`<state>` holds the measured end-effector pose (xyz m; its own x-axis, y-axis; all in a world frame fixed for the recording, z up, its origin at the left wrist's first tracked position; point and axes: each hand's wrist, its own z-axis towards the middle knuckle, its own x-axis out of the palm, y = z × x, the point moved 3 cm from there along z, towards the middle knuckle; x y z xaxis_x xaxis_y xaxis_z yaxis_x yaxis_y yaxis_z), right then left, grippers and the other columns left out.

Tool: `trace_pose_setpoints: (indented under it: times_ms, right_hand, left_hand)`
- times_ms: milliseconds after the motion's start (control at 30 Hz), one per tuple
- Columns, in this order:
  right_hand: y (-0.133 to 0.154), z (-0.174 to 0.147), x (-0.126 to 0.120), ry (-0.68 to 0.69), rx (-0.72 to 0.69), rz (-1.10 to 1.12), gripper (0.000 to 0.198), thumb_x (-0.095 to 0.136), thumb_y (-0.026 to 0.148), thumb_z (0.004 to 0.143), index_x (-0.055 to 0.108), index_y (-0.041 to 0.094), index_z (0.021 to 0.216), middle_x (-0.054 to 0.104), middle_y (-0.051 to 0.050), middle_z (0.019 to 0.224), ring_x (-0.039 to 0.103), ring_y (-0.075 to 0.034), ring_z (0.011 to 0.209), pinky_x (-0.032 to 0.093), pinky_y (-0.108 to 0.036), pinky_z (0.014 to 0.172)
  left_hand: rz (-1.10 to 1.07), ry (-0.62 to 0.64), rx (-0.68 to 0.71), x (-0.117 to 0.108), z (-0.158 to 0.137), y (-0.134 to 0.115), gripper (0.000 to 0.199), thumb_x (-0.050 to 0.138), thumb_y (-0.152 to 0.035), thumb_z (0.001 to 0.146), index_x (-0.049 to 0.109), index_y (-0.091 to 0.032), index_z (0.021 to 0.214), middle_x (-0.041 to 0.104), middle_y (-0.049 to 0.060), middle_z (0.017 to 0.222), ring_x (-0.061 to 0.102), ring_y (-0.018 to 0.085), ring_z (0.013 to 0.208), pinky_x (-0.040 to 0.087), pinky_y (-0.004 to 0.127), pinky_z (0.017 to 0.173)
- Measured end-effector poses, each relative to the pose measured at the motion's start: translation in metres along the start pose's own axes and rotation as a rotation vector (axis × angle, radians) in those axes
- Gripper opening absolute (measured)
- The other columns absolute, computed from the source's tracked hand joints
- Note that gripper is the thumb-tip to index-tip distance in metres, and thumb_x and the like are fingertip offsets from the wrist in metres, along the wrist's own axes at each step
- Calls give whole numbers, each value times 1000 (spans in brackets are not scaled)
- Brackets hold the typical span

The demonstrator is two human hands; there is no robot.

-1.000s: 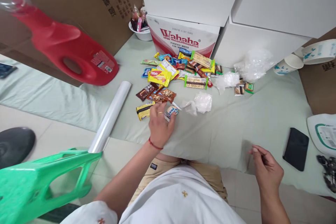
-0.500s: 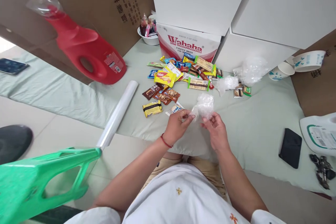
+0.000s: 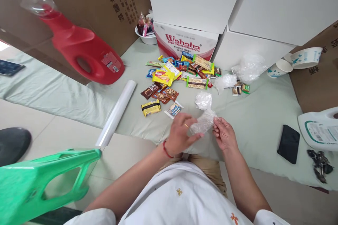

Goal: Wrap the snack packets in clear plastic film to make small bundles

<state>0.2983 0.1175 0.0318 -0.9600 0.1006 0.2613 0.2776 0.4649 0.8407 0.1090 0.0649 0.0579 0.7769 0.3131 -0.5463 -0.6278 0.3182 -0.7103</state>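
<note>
My right hand pinches one end of a crumpled clear plastic bag over the green cloth. On the bag's other side, my left hand has its thumb and fingers apart beside the plastic; whether they touch it is hard to see. Just beyond lies another crumpled piece of clear plastic. A white snack packet rests close to the left hand, with a yellow packet and brown cookie packets around it. Behind them is a pile of colourful snack packets.
A Wahaba-style water carton stands at the back under white boxes. Leftward are a red jug, a white roll and a green stool. Rightward lie a phone, keys, paper cups and more plastic.
My hands have drawn the bag nearer and lower, apart from the plastic piece left on the cloth. My left hand's pinch has opened. The white packet shows more fully.
</note>
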Motion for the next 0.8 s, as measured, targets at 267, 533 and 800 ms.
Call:
trace_pose_setpoints:
  times_ms: [267,533,800]
  right_hand:
    - [1,-16,8,73,-138,-46,47,82,63,71,67,22,88,61,1,81,49,-10,64,43,-22,53]
    - [-21,-9,-6,65,-236,-274,33,81,51,73,71,22,84,62,0,75,50,-14,67,42,-26,62]
    - [-4,-2,-50,-70,-165,-127,42,90,52,63,69,20,81,55,3,71,41,-9,59,35,-22,51]
  left_hand:
    - [-335,137,-428,59,-3,8,27,53,-33,97,76,-20,96,73,5,79,64,18,71,47,29,69]
    - [-653,-24,-680,42,-4,18,27,64,-45,84,68,-19,81,65,0,70,55,15,66,44,27,67]
    - [-763,-36,-814,3,-18,59,36,77,-51,75,65,-17,79,60,-2,69,48,12,63,37,25,62]
